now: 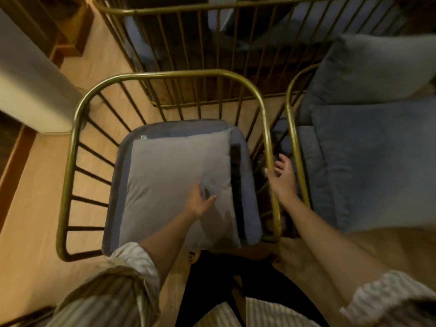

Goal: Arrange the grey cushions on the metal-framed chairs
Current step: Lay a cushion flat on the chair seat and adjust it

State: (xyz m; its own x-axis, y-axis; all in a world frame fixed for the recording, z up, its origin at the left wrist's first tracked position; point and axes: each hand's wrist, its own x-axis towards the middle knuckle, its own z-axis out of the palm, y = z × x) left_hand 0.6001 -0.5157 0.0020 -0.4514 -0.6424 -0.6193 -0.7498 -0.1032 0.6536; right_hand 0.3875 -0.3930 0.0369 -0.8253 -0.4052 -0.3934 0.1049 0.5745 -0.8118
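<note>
Below, left hand [200, 201] pressed flat on the pale grey cushion [174, 185], fingers spread, gripping nothing. Right hand [282, 177] loose and open, hovering between the brass rails of two chairs. Light wooden floor [28, 208] underneath, white wall at left. Cushion lying on the darker seat pad [247, 185] of the near metal-framed chair [169, 74]; blue-grey cushions [372, 142] on the neighbouring chair.

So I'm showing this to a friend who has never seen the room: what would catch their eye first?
Probably the pale grey cushion lying flat on the seat of the gold-framed chair in the middle, with the left hand pressing on it. Next, the right hand open by the chair's right rail, and the darker cushions piled on the neighbouring chair at right.
</note>
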